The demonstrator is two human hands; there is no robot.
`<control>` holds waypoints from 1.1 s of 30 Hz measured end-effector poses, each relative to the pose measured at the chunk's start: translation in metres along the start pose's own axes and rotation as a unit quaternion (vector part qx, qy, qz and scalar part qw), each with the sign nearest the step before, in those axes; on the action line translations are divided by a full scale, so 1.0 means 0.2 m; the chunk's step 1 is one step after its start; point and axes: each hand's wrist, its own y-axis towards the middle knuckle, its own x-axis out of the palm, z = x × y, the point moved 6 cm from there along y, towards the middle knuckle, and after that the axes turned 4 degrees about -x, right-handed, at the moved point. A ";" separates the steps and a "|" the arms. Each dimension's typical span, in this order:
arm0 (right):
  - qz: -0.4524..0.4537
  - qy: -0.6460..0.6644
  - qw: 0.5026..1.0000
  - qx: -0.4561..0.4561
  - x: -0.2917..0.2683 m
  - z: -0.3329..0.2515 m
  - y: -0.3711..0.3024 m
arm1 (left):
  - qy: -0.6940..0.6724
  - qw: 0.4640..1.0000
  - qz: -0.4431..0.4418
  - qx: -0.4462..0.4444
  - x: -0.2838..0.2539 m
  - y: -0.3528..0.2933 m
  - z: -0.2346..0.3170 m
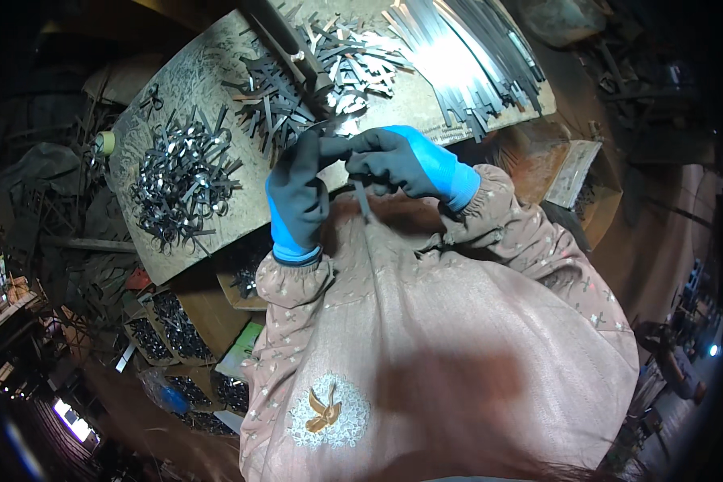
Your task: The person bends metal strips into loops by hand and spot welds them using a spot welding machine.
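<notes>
Head view, and closest to the work is one thin, flat strip (361, 198) of dull grey, poking down from the bent fingers of the right hand (410, 165), just over the apron and near the table's edge. Those fingers are pressed together, pinching its upper part. Beside them the left hand (299, 197) has its fingers bent toward the right one; I can't tell whether they pinch anything. Both gloves, two in all, are bright blue with dark grey, matte fingers.

A dark metal post (285, 40) slants down to just beyond the hands. Three heaps share the pale, scuffed table (249, 210): glossy curled strips (181, 181) on the left, short flat pieces (273, 108) around the post, and long straight strips (498, 68) on the right, too many to count.

Nearer me, one smooth pinkish apron (458, 305) bears one embroidered bird (324, 414); two flower-patterned sleeves (546, 265) gather at the wrists. At lower left stand at least four open boxes (221, 321) of dark pieces.
</notes>
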 end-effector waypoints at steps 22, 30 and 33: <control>0.091 -0.007 0.991 -0.100 -0.01 -0.10 -0.01 | -0.098 0.990 0.023 -0.097 -0.05 0.08 -0.11; 0.076 0.044 0.989 -0.117 -0.05 -0.13 0.08 | -0.130 0.985 0.021 -0.114 -0.03 0.21 -0.11; 0.069 0.037 0.990 -0.115 -0.06 -0.16 0.11 | -0.161 0.983 0.048 -0.079 -0.04 0.22 -0.15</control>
